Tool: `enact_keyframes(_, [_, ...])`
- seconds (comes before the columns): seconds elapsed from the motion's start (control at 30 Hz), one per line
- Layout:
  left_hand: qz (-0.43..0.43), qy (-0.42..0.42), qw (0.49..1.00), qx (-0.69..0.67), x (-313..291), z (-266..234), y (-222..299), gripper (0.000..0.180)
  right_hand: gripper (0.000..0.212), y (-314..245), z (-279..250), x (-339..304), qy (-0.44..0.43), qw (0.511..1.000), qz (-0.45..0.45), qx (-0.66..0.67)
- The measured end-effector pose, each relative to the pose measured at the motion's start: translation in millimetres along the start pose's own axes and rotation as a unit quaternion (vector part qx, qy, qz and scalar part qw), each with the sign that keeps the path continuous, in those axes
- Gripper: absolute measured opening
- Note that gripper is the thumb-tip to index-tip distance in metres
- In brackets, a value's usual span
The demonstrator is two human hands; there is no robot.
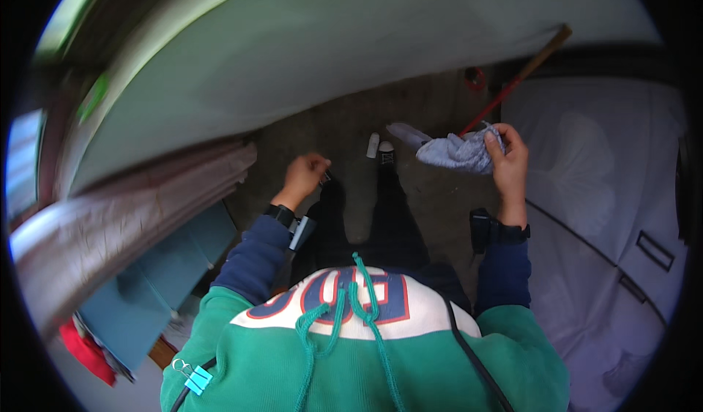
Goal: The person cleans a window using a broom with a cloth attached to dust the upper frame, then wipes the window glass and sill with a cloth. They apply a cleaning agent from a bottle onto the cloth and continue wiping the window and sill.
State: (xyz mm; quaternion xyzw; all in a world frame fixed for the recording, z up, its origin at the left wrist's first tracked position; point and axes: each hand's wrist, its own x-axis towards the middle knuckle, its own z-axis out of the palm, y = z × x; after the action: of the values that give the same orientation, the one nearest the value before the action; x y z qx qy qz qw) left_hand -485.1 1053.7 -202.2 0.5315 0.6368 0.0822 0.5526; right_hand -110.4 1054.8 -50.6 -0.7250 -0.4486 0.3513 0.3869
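Observation:
A rumpled pale lilac-grey cloth [458,153] hangs from my right hand [509,161], pinched between thumb and fingers at its right end. The cloth's left end is loose in the air above the dark floor. Beyond it shows a pale, blurred, elongated thing [408,134] whose kind I cannot make out. My left hand [302,177] is apart from the cloth, in front of my left leg, its fingers curled together with nothing visible in them.
A white bottle-like container [373,145] is on the floor [307,128] beside my shoe [387,153]. A red-and-wood pole [516,81] slants behind the cloth. Pale sheeting with a dark zip [578,229] stands at right, a blue panel [157,265] at left, a wide pale surface [242,68] ahead.

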Motion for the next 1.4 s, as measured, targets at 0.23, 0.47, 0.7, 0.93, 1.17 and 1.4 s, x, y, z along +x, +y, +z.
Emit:
enact_keyframes(0.23, [-0.070, -0.125, 0.990, 0.009, 127, 118, -116, 0.012, 0.017, 77, -17, -79, 0.101, 0.984, 0.148, 0.022])
enact_keyframes(0.47, [0.026, -0.155, 0.936, 0.316, 273, 245, -204, 0.039, 0.020, 143, -50, -165, 0.269, 0.897, 0.337, 0.093])
enact_keyframes(0.7, [-0.134, -0.110, 0.939, 0.296, 346, 343, -277, 0.081, 0.041, 209, -79, -227, 0.402, 0.793, 0.440, 0.124])
enact_keyframes(0.93, [-0.150, -0.142, 0.975, 0.087, 333, 337, -271, 0.050, 0.047, 212, -69, -218, 0.374, 0.763, 0.496, 0.178])
enact_keyframes(1.17, [-0.014, -0.419, 0.906, 0.052, 197, 255, -91, 0.043, 0.041, 200, -78, -206, 0.406, 0.696, 0.415, 0.423])
enact_keyframes(1.4, [0.305, -0.461, 0.832, 0.034, 66, 159, 85, 0.065, 0.044, 73, -100, -196, 0.296, 0.753, 0.247, 0.534])
